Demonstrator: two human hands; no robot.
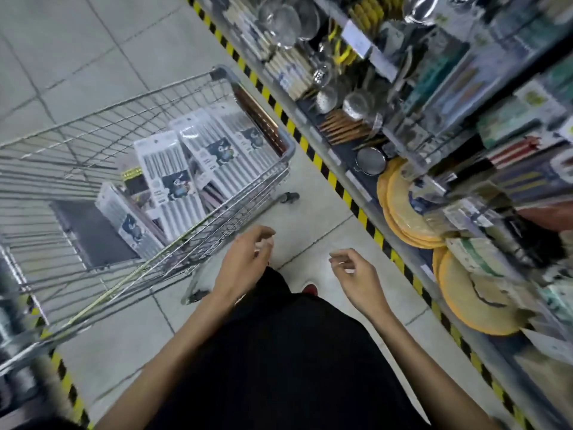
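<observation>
- Our left hand (245,259) hangs over the tiled floor (310,218), fingers loosely curled and holding nothing, just beside the wire shopping cart (290,152).
- Our right hand (356,274) hangs apart from the left, also loosely curled and empty.
- Flat packs of long utensils (173,178) lean inside the cart.
- On our right, a shelf (344,152) holds mesh strainers (279,20) and round yellow mats (403,209).

Dim, even light; edges blurred and warped.
</observation>
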